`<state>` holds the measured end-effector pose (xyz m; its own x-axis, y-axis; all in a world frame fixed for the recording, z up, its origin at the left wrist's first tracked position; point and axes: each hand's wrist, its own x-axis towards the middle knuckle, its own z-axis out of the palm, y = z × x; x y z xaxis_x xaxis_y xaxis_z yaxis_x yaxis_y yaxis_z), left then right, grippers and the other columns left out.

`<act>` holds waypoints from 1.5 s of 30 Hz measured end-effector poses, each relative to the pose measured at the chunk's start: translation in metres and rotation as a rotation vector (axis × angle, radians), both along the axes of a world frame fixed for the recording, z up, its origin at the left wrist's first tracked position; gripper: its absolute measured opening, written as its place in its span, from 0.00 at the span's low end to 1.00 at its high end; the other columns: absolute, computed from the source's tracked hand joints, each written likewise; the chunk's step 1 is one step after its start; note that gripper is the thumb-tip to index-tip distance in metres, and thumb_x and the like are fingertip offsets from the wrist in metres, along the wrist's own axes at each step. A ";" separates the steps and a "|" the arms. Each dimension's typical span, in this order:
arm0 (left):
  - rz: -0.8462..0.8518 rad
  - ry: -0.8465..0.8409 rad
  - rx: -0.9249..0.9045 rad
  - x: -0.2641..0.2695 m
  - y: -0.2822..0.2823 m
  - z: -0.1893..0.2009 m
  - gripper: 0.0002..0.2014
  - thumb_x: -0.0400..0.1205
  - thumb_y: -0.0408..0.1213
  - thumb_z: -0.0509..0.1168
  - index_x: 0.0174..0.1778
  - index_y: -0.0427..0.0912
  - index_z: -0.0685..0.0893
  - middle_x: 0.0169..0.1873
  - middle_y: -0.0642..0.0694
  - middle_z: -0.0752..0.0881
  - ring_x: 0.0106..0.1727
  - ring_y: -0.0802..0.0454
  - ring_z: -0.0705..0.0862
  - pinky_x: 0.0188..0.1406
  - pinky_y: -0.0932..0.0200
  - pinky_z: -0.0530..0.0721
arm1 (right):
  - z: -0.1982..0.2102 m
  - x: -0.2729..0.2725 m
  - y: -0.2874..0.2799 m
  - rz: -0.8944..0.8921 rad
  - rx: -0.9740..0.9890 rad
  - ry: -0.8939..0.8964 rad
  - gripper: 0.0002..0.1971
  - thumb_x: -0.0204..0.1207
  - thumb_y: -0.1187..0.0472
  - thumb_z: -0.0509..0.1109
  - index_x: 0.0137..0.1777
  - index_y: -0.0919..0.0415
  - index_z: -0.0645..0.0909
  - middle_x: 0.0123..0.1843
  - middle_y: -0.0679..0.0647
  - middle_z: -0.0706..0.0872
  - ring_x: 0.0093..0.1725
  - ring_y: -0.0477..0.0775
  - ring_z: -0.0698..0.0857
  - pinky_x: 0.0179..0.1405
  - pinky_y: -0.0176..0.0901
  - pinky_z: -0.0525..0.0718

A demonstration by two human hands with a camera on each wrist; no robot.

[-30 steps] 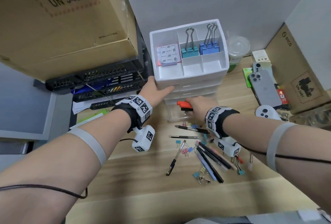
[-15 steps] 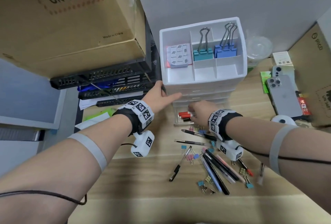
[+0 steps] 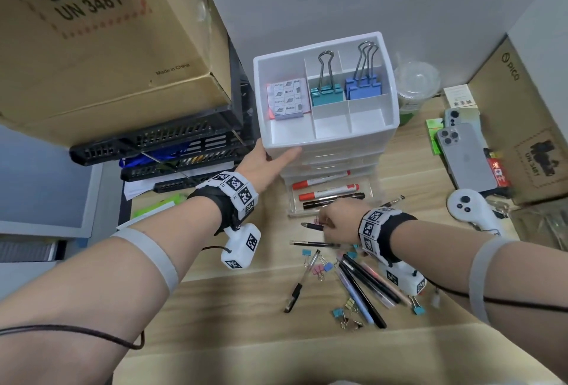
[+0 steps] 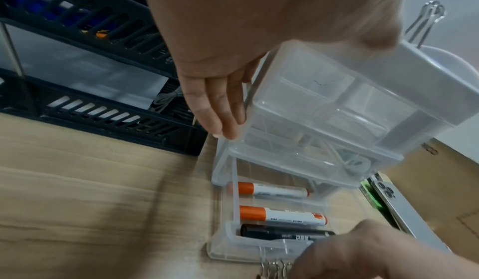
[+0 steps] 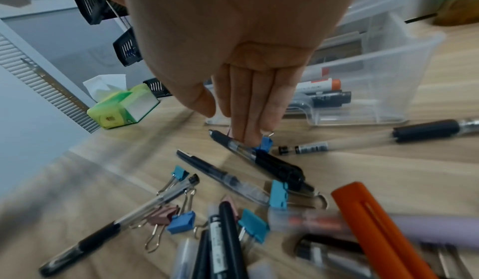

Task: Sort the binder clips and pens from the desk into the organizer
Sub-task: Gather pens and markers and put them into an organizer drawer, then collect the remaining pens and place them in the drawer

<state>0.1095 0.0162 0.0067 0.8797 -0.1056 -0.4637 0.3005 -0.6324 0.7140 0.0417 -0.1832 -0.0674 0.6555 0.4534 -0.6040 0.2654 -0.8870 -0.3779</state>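
The left hand (image 3: pixel 268 160) rests flat, fingers straight, against the front left corner of the organizer (image 3: pixel 325 135), thumb along the front edge below the top tray, holding nothing. The bottom drawer (image 3: pixel 330 192) stands pulled out onto the bench (image 3: pixel 233 301); in it lie two red-capped markers (image 3: pixel 328 191) and a black marker (image 3: pixel 333 200), side by side. The right hand (image 3: pixel 339 221) is low over the bench just in front of that drawer, its grip apart: fingers (image 5: pixel 252 107) straight and pressed together, tips touching a black pen (image 5: pixel 255 156) and a small blue clip (image 5: pixel 265 144) that lies against it; the thumb stands clear to the side, so nothing is clamped. Nearer the person, behind the right wrist, the other pens (image 3: pixel 365 289) lie in a loose heap with small clips (image 3: pixel 345 315) of blue, teal, pink and gold scattered among them; one clear pen (image 3: pixel 302 280) lies apart to the left. In the top tray stand a teal clip (image 3: pixel 326 94) and blue clips (image 3: pixel 362 88) in the back compartments, with a pad of notes (image 3: pixel 287 98) in the left one.
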 end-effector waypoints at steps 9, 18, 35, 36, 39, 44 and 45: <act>0.160 0.049 0.003 0.000 -0.011 0.011 0.31 0.81 0.70 0.55 0.73 0.53 0.74 0.48 0.54 0.83 0.43 0.46 0.84 0.37 0.57 0.80 | -0.015 0.017 0.006 -0.162 0.056 -0.027 0.09 0.73 0.59 0.66 0.52 0.51 0.75 0.43 0.49 0.85 0.42 0.54 0.85 0.42 0.50 0.88; 0.167 0.077 -0.014 -0.001 -0.013 0.019 0.25 0.83 0.67 0.56 0.61 0.51 0.78 0.46 0.51 0.83 0.39 0.50 0.82 0.32 0.59 0.77 | -0.016 0.045 0.000 -0.206 0.012 -0.050 0.25 0.72 0.56 0.67 0.71 0.55 0.73 0.62 0.55 0.82 0.56 0.59 0.83 0.54 0.56 0.87; -0.337 0.245 0.460 -0.035 0.014 -0.042 0.18 0.79 0.54 0.71 0.53 0.42 0.84 0.48 0.46 0.88 0.45 0.49 0.85 0.45 0.53 0.84 | -0.029 0.007 -0.053 -0.433 0.009 -0.055 0.12 0.73 0.65 0.69 0.51 0.48 0.85 0.55 0.47 0.88 0.50 0.53 0.88 0.55 0.50 0.89; -0.369 0.240 0.472 -0.038 0.014 -0.049 0.15 0.79 0.50 0.72 0.53 0.43 0.85 0.50 0.46 0.88 0.49 0.48 0.86 0.51 0.52 0.86 | -0.030 0.005 -0.058 -0.449 0.004 -0.060 0.12 0.73 0.66 0.69 0.49 0.47 0.85 0.53 0.47 0.88 0.49 0.52 0.87 0.54 0.50 0.89; -0.447 0.196 0.483 -0.050 0.010 -0.069 0.06 0.77 0.43 0.72 0.48 0.48 0.86 0.55 0.50 0.88 0.56 0.49 0.86 0.59 0.50 0.85 | -0.032 -0.004 -0.070 -0.476 0.004 -0.061 0.11 0.73 0.66 0.70 0.45 0.46 0.84 0.48 0.45 0.88 0.45 0.49 0.88 0.51 0.48 0.90; -0.552 0.150 0.495 -0.066 -0.005 -0.094 0.05 0.76 0.37 0.71 0.40 0.53 0.83 0.52 0.54 0.87 0.53 0.50 0.85 0.57 0.53 0.85 | -0.037 -0.028 -0.088 -0.521 0.034 -0.044 0.11 0.74 0.68 0.70 0.43 0.48 0.83 0.42 0.45 0.88 0.41 0.47 0.89 0.47 0.47 0.91; -0.572 0.111 0.481 -0.069 -0.010 -0.097 0.04 0.77 0.36 0.70 0.42 0.52 0.85 0.50 0.54 0.86 0.52 0.50 0.85 0.54 0.55 0.84 | -0.038 -0.032 -0.091 -0.530 0.039 -0.055 0.10 0.75 0.68 0.69 0.43 0.49 0.83 0.42 0.46 0.88 0.42 0.49 0.89 0.47 0.47 0.90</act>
<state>0.0403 0.0057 -0.0900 0.6941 -0.2947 -0.6568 -0.1139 -0.9458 0.3040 0.0092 -0.2738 -0.1057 0.8311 0.0732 -0.5512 -0.1947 -0.8902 -0.4118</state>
